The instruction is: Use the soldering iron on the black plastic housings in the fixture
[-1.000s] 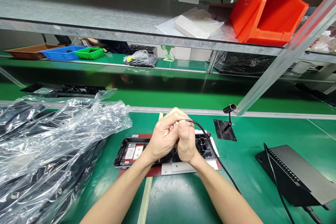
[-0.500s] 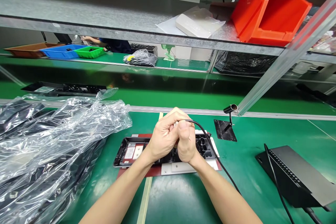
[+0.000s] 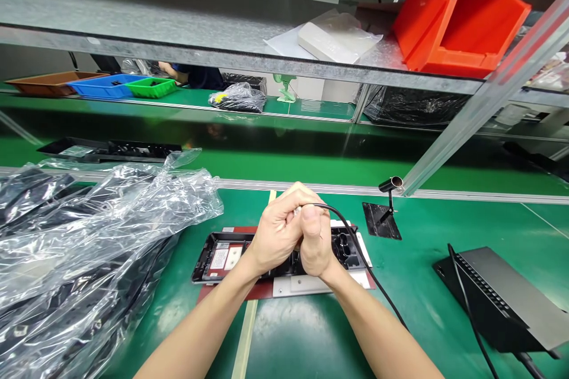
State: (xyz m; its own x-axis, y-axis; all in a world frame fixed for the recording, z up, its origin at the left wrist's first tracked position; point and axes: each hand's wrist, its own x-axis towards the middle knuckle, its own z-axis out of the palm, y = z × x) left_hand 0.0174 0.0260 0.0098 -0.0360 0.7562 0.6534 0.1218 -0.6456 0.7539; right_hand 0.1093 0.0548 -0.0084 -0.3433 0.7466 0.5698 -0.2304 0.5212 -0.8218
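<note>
- Left hand [image 3: 275, 231], right hand [image 3: 315, 243]: fingers curled tight together around black cable [image 3: 355, 246] end, above black tray [image 3: 213, 257] on red board [image 3: 267, 290].
- Plastic bags [image 3: 89, 237] left on tabletop [image 3: 422, 231]; grey box [image 3: 507, 296] right.

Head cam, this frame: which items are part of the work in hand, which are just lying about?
In hand:
left hand
right hand
black cable, end gripped in both hands
black housing on red fixture plate

Lying about:
plastic bags
red bin
grey device
coloured trays
</note>
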